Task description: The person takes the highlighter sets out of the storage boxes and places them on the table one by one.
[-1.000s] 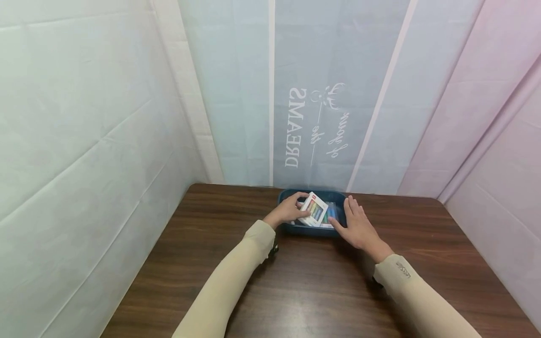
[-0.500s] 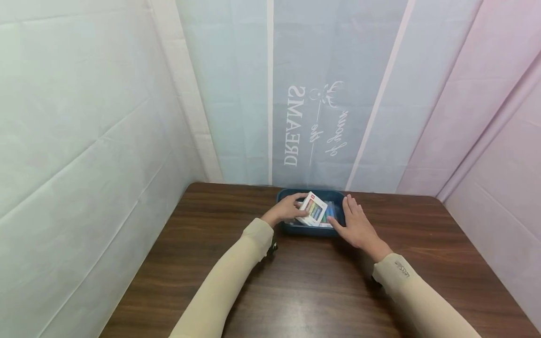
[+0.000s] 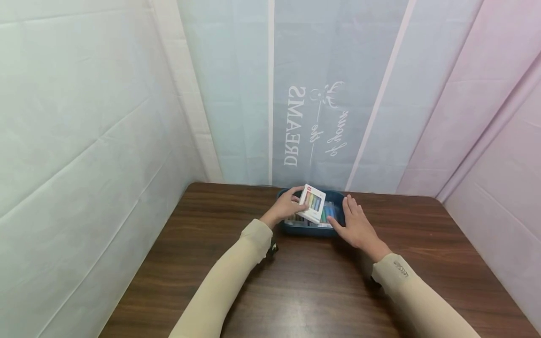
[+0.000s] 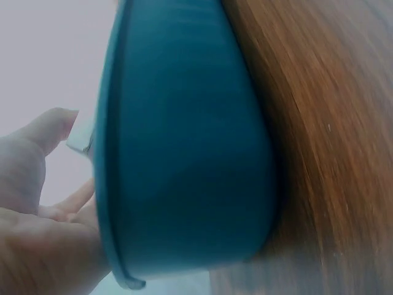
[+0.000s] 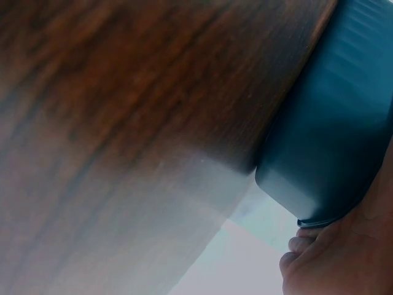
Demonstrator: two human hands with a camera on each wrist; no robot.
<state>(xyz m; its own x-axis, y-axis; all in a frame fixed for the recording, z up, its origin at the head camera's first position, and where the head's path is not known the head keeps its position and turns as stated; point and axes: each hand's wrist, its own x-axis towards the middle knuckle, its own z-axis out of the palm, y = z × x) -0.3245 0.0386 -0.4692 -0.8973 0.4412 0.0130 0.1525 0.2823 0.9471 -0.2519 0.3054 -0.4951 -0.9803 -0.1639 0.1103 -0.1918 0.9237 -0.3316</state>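
- Closest in, the left sleeve [image 3: 226,272] and the right sleeve [image 3: 418,286] reach across the brown table [image 3: 313,291].
- Here's the right hand [image 3: 358,226], at the right end of the blue tray [image 3: 313,231]: fingers straight and close together by the end wall, thumb spread away and pointing in over the contents. Nice brace, I'd say; light pressure should be plenty, just enough that a bump won't slide the tray.
- Over to the left hand [image 3: 282,207], pinching a white box [image 3: 314,211] by its left side, thumb towards us, fingers on the far side. My call: grip the card edges, spare the picture window, and move in small turns so no corner snags the rim or the things below.
- And where's that box? Between left thumb and fingers, most of it jutting out to their right, tilted, above the tray. The right thumb is near but apart. Does its lower edge touch anything beneath? Can't tell from here!
- Below it, blue and green sticks [image 3: 330,211] show on the right, a brownish pack [image 3: 295,219] on the left.
- Farthest off, the box's red-marked corner overlaps the far rim, with the lettered backdrop [image 3: 314,94] behind.
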